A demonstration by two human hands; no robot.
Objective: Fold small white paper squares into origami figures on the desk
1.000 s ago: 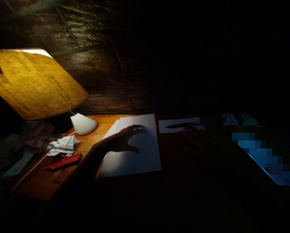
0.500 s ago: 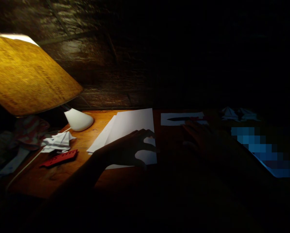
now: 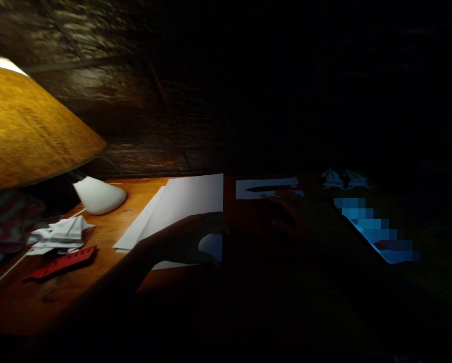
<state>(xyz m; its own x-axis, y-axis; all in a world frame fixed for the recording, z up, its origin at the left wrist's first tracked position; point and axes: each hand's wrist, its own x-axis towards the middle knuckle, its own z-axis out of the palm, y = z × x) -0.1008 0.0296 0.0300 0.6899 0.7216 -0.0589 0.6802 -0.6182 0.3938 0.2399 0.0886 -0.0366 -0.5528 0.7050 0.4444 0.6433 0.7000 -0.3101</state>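
White paper sheets (image 3: 195,194) lie overlapped on the wooden table. Over their right part is my left hand (image 3: 190,237), its thumb apart from the curved fingers and nothing seen in it. Whether it presses on the paper I cannot tell. To the right, in deep shade, a dark-bladed knife (image 3: 261,189) rests across a smaller strip of white paper (image 3: 241,185). My right hand (image 3: 288,214) is just in front of that strip, fingers spread near the knife's reddish handle end. Two folded paper pieces (image 3: 332,180) stand farther right.
A lit lamp with a yellow shade (image 3: 33,131) and white base (image 3: 99,195) stands at left. Near it lie crumpled paper (image 3: 61,234), a red notched object (image 3: 65,263) and a cord (image 3: 6,272). A glowing blue screen (image 3: 373,229) is at right; a wall (image 3: 116,91) stands behind.
The view has turned right, so everything sits farther left. My left hand's thumb and fingers look closer together than before. The knife and papers keep their places.
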